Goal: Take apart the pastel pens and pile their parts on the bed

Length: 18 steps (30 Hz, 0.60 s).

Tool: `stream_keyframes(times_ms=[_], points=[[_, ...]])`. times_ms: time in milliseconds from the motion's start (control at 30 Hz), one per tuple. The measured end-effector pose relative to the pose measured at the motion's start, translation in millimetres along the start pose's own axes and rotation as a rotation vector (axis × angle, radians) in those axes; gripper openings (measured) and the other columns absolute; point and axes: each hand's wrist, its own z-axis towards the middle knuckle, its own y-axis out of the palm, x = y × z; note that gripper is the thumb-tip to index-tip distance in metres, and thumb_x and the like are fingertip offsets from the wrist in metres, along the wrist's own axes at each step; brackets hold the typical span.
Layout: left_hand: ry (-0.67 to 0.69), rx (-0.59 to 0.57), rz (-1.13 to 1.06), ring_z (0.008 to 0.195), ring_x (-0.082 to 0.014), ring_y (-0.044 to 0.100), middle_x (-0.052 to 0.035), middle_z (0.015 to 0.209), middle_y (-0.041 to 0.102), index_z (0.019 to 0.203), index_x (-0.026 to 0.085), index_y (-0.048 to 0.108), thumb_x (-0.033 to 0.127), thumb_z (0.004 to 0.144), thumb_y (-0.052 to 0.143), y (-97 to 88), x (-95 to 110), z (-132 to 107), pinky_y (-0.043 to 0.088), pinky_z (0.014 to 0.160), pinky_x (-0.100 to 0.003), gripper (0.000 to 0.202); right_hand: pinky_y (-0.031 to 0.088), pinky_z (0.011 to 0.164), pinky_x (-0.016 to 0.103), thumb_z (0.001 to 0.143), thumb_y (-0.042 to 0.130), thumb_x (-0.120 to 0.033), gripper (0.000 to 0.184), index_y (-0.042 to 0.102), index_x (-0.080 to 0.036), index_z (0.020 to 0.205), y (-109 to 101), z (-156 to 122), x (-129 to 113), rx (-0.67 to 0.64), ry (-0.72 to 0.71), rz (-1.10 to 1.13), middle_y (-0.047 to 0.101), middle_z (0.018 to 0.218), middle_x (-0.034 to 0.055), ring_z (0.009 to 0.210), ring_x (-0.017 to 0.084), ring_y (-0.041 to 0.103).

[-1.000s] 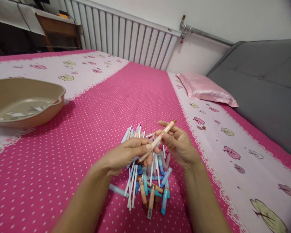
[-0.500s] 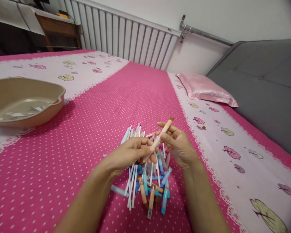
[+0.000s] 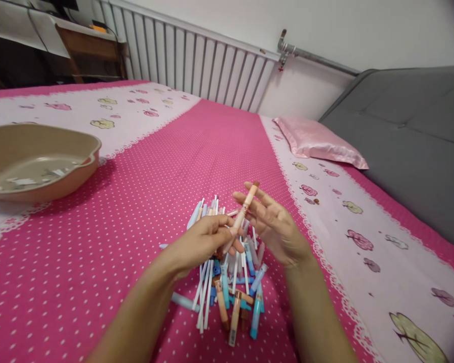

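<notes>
A peach-coloured pen (image 3: 243,207) with a brown end is pinched between the thumb and fingers of my left hand (image 3: 206,241). It slants up and to the right. Beside its upper part is my right hand (image 3: 280,231), its fingers stretched apart and partly behind the pen; whether they touch it I cannot tell. Under both hands lies a pile of pen parts: thin white sticks (image 3: 207,297), a light blue pen (image 3: 256,312), peach pens with brown ends such as one peach pen (image 3: 235,318), and clear tubes. My hands hide the middle of the pile.
A beige plastic basin (image 3: 41,194) with small white pieces inside stands at the left on the pink dotted bedspread (image 3: 136,201). A pink pillow (image 3: 318,138) lies by the grey headboard (image 3: 404,126). Behind the bed are a radiator (image 3: 189,55) and a desk (image 3: 89,48).
My right hand has let go of the pen; its thumb and fingers have spread apart. The pen has shifted slightly left and stands a little steeper in my left hand.
</notes>
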Motion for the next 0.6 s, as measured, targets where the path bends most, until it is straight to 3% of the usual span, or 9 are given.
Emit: stream_keyframes(times_ms=[167,400,500,600], points=[[0.035,-0.061,0.039,0.067,-0.0116,0.051,-0.0040,0.080,0.064,0.083,0.015,0.055,0.036,0.085,0.049,-1.5,-1.7,0.2,0.039,0.063,-0.026,0.022,0.048,0.080,0.029,0.076,0.067,-0.022,0.043,0.057,-0.027,0.117,-0.2,1.5,1.3,0.031,0.003,-0.012,0.069,0.096,0.0018,0.084,0.014,0.061],[0.043,-0.085,0.086,0.065,-0.0102,0.048,-0.0034,0.078,0.063,0.081,0.014,0.058,0.032,0.085,0.049,-0.5,-3.4,0.5,0.037,0.063,-0.025,0.020,0.046,0.069,0.022,0.063,0.079,-0.024,0.046,0.063,-0.026,0.106,0.6,2.1,4.2,0.128,-0.003,-0.090,0.062,0.075,-0.0034,0.073,0.011,0.058],[0.042,-0.091,0.068,0.063,-0.0101,0.048,-0.0024,0.077,0.063,0.081,0.015,0.057,0.034,0.084,0.051,0.2,-2.7,0.2,0.037,0.062,-0.025,0.020,0.046,0.071,0.023,0.064,0.079,-0.027,0.044,0.062,-0.026,0.106,1.1,1.8,3.6,0.126,-0.005,-0.078,0.061,0.076,-0.0032,0.076,0.012,0.057],[0.047,-0.097,0.055,0.068,-0.0118,0.052,-0.0037,0.081,0.064,0.083,0.016,0.056,0.037,0.084,0.050,-0.2,-1.8,-0.2,0.038,0.064,-0.026,0.022,0.047,0.081,0.029,0.075,0.069,-0.033,0.038,0.061,-0.027,0.111,1.1,0.6,1.3,0.071,-0.017,-0.037,0.065,0.093,0.0014,0.089,0.015,0.059]])
